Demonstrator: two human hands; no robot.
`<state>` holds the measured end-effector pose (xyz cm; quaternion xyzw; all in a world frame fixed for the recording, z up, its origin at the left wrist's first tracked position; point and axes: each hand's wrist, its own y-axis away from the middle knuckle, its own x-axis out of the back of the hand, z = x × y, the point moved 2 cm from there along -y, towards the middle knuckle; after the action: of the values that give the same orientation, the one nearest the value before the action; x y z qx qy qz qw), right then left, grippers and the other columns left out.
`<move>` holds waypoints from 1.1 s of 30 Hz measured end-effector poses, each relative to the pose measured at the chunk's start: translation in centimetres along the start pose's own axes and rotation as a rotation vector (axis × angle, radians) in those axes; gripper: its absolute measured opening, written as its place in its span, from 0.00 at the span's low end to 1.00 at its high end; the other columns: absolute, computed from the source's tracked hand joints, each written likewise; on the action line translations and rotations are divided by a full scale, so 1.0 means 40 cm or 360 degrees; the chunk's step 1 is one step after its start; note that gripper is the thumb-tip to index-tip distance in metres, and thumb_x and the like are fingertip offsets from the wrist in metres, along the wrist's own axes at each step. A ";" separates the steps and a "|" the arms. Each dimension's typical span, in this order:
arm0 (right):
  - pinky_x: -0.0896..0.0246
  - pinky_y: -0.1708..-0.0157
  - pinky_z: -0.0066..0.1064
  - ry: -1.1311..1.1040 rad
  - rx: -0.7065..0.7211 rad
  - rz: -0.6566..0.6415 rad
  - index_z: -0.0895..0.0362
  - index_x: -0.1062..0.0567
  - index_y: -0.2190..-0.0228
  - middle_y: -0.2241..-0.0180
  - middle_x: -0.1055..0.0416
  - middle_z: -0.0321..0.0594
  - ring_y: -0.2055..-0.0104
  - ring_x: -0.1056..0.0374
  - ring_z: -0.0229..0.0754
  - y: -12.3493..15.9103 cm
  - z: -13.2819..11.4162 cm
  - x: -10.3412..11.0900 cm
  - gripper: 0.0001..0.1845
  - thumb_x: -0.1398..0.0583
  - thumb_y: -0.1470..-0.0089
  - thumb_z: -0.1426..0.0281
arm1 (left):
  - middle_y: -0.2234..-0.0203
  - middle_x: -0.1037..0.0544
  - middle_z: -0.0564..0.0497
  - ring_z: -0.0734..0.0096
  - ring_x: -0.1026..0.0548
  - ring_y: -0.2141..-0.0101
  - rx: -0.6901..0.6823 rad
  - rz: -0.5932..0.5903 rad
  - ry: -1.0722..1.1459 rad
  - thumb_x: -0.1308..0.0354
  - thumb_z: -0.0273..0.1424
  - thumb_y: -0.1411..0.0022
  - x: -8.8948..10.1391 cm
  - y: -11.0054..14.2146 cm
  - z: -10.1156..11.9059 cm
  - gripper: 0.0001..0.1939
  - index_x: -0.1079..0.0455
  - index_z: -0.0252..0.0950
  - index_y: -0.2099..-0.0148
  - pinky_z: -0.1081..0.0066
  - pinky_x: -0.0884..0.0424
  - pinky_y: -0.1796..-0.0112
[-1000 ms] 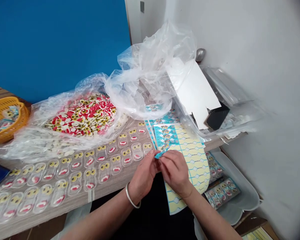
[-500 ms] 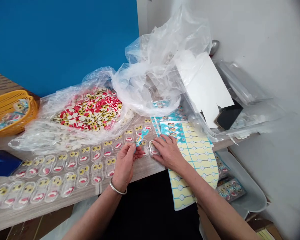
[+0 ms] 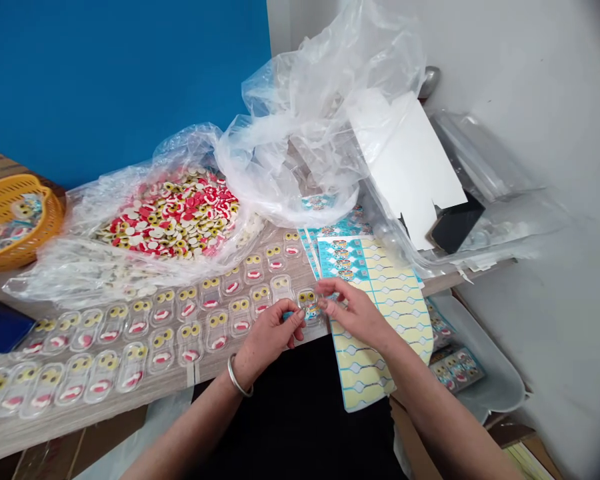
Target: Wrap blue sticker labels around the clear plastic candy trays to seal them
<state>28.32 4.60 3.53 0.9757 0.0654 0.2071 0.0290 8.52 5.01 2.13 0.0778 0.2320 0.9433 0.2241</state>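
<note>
A small clear plastic pack (image 3: 307,297) with two yellow eye pieces lies at the table edge between my hands. Across its lower part runs a blue printed sticker (image 3: 311,312). My left hand (image 3: 273,333) is closed, thumb and forefinger pinching the sticker's left end. My right hand (image 3: 355,312) hovers at the pack's right side, fingers apart and curved; whether a fingertip touches the sticker is unclear. Partly beneath the right hand is a sticker sheet (image 3: 395,303), with blue stickers left on its upper left and bare yellow backing elsewhere.
Rows of clear packs (image 3: 161,348) with yellow eyes and red-white mouths cover the table's front. Behind them sits a plastic bag (image 3: 180,213) of loose pieces. An orange basket (image 3: 17,250) stands far left, white card (image 3: 405,160) at back right, and a grey bin (image 3: 500,373) below right.
The blue sticker came off the sheet into both hands, then into my left hand alone, and now lies across the pack. My right hand has lifted slightly from the pack, fingers apart.
</note>
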 end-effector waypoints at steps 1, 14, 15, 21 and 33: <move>0.36 0.62 0.33 0.0018 -0.0007 -0.0047 0.52 0.26 0.55 0.60 0.23 0.37 0.60 0.28 0.43 0.000 -0.002 -0.006 0.14 0.39 0.44 0.64 | 0.82 0.28 0.54 0.76 0.34 0.83 -0.0006 0.0027 -0.0056 0.43 0.45 0.39 -0.003 0.000 -0.001 0.16 0.32 0.37 0.68 0.76 0.39 0.80; 0.43 0.63 0.30 0.0800 -0.0027 -0.0015 0.55 0.29 0.66 0.65 0.25 0.38 0.62 0.31 0.42 -0.012 0.010 -0.057 0.00 0.41 0.42 0.72 | 0.72 0.22 0.50 0.61 0.23 0.70 -0.0372 0.0489 -0.1234 0.47 0.30 0.35 -0.024 -0.006 0.026 0.06 0.34 0.39 0.56 0.69 0.39 0.69; 0.43 0.62 0.30 0.0855 -0.0043 -0.0028 0.55 0.28 0.65 0.65 0.25 0.39 0.61 0.31 0.42 -0.017 0.009 -0.059 0.01 0.41 0.41 0.72 | 0.72 0.22 0.50 0.62 0.23 0.70 -0.0359 0.0460 -0.1282 0.48 0.30 0.35 -0.026 -0.011 0.027 0.04 0.34 0.39 0.57 0.69 0.39 0.69; 0.43 0.60 0.31 0.1083 -0.0123 -0.0147 0.56 0.27 0.58 0.60 0.24 0.44 0.57 0.30 0.45 -0.034 0.011 -0.071 0.08 0.42 0.40 0.71 | 0.72 0.22 0.49 0.62 0.22 0.69 -0.0304 0.0383 -0.1559 0.51 0.29 0.33 -0.035 -0.034 0.022 0.04 0.35 0.39 0.60 0.70 0.39 0.70; 0.46 0.67 0.32 0.1321 -0.0122 -0.0371 0.57 0.30 0.59 0.64 0.25 0.45 0.62 0.29 0.47 0.006 -0.015 -0.098 0.06 0.45 0.38 0.70 | 0.74 0.21 0.45 0.54 0.21 0.71 0.0021 0.0431 -0.1816 0.49 0.44 0.33 -0.009 0.078 -0.007 0.17 0.34 0.37 0.52 0.68 0.40 0.73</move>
<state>24.54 3.83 2.52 0.7940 0.1735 0.5795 0.0598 7.56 2.25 3.35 0.6036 0.0686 0.7711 0.1905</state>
